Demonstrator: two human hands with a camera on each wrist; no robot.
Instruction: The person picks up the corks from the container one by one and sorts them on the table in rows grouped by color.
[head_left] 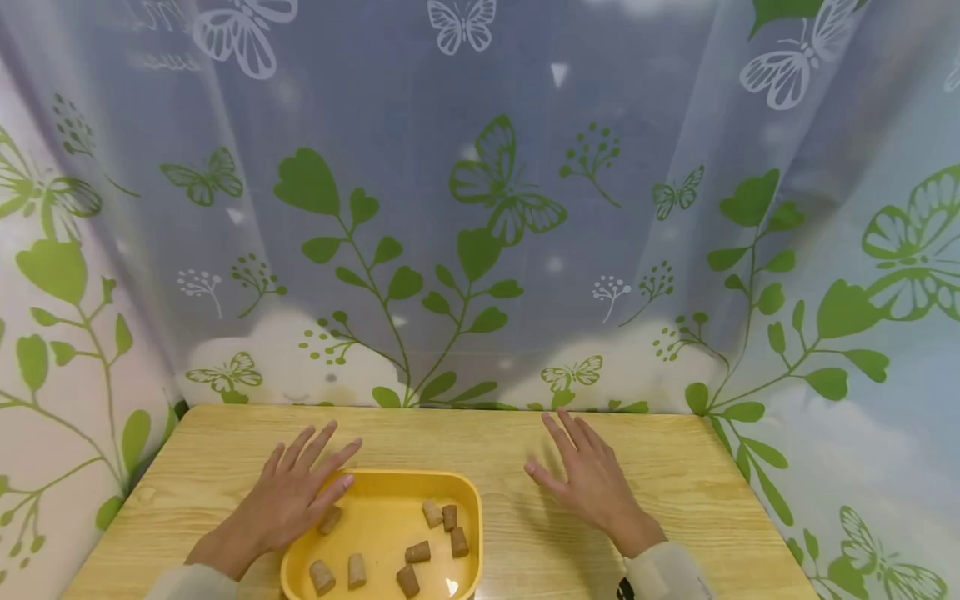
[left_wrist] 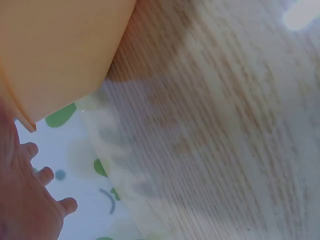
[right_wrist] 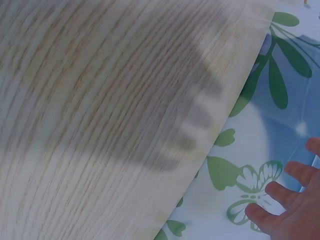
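My left hand [head_left: 288, 500] hovers over the left rim of a yellow tray [head_left: 471, 575], fingers spread and nothing held. In the left wrist view, the tray's outer wall [left_wrist: 55, 50] shows beside that hand [left_wrist: 25, 185]; whether they touch I cannot tell. Inside the tray lie several short, stubby cylinders in light tan [head_left: 356, 572] and darker brown [head_left: 459, 542]. One brown cylinder [head_left: 330, 521] is partly covered by the left hand. To the right of the tray, my right hand [head_left: 588, 483] is held above the table with straight, parted fingers; the right wrist view shows its fingers [right_wrist: 285, 195] bare.
The tray stands on a light wood-grain table [head_left: 525, 558]. Behind the table's far edge hangs a blue-grey curtain [head_left: 420, 100] printed with green leaves and butterflies. Similar cloth encloses the left [head_left: 45, 350] and right [head_left: 892, 417] sides.
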